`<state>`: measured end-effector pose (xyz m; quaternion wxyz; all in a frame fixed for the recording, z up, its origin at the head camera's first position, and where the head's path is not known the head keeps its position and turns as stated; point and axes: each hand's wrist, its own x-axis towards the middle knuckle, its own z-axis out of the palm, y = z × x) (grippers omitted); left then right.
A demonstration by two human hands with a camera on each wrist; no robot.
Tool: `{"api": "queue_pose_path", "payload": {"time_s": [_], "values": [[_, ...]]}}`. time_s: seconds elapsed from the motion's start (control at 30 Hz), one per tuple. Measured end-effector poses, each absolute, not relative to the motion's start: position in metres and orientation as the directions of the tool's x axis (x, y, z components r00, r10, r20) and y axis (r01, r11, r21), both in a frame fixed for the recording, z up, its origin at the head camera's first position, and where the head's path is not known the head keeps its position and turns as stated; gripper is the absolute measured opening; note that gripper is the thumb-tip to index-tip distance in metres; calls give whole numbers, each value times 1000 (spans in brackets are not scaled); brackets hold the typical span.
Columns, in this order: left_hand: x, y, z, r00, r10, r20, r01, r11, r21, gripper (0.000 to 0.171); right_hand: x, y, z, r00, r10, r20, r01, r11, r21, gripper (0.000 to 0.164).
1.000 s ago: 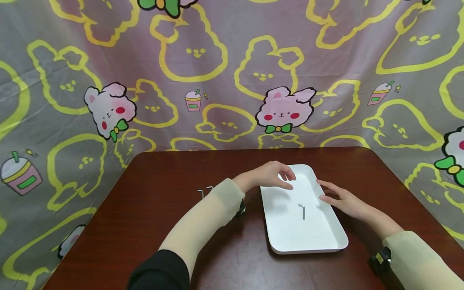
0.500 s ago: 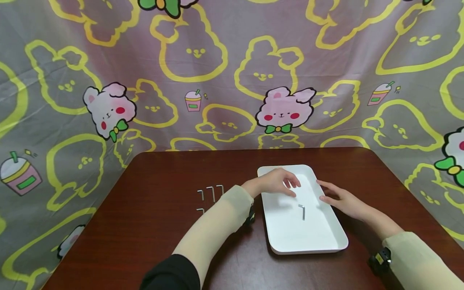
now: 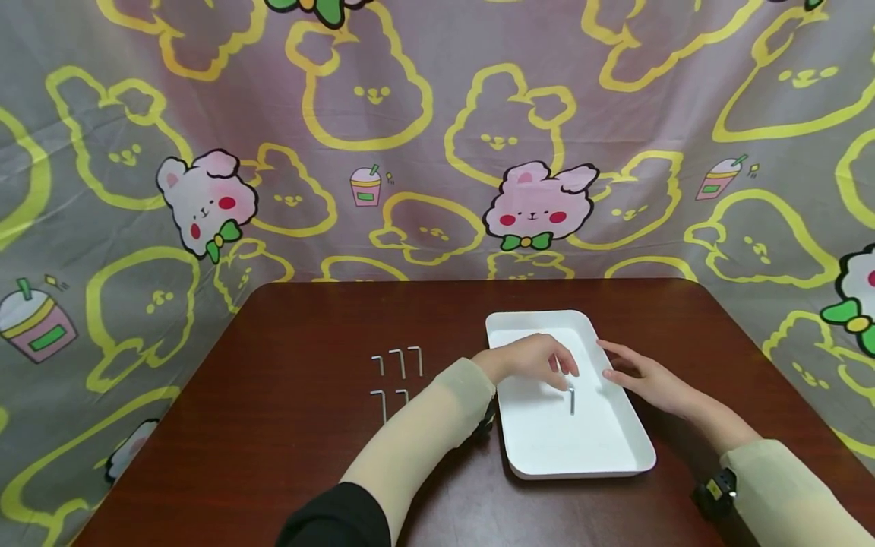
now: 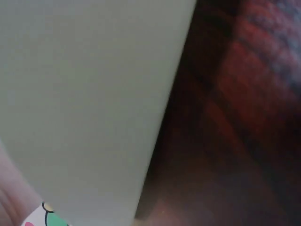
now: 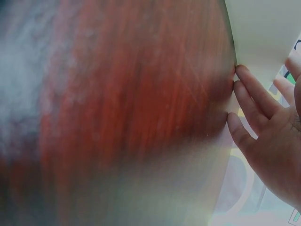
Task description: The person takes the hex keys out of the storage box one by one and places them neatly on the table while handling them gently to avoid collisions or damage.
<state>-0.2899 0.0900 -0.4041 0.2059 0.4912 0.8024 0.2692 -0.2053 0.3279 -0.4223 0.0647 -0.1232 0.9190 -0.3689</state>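
Observation:
A white tray (image 3: 581, 444) lies on the table with one L-shaped hex key (image 3: 572, 403) in it. My left hand (image 3: 533, 358) is over the tray, fingers bent downward, fingertips right by the short upper end of that key. Whether they touch it cannot be made out. My right hand (image 3: 649, 380) rests its fingertips against the tray's right side, fingers spread and mostly straight. In the right wrist view the same hand (image 5: 275, 136) touches the tray wall (image 5: 263, 42). The left wrist view is mostly filled by the tray wall (image 4: 89, 103), with only a bit of hand at the lower left.
Left of the tray, several more hex keys (image 3: 401, 365) lie in two rows on the dark brown table (image 3: 273, 425). My left forearm partly covers the nearer row. A patterned cloth (image 3: 424, 137) hangs behind the table.
My left hand has moved right and nearer to me, down toward the key in the tray. More of the keys at the left have come into sight. My right hand has stayed put.

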Motion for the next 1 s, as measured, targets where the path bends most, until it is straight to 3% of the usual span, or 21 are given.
{"api": "queue_pose_path", "payload": {"time_s": [0.43,0.8,1.0], "values": [[-291,97,-424,-463,882,-87,685,419,597,21,-205,329,-423,-961,-277,-25,-183,698,-692,63],[-287,97,-425,-492,866,-85,681,444,582,8,-204,327,-422,-960,-279,-28,-181,693,-697,63],[-284,99,-421,-494,862,-112,714,476,515,5,-203,326,-420,-960,-278,-25,-182,694,-697,64]]}}
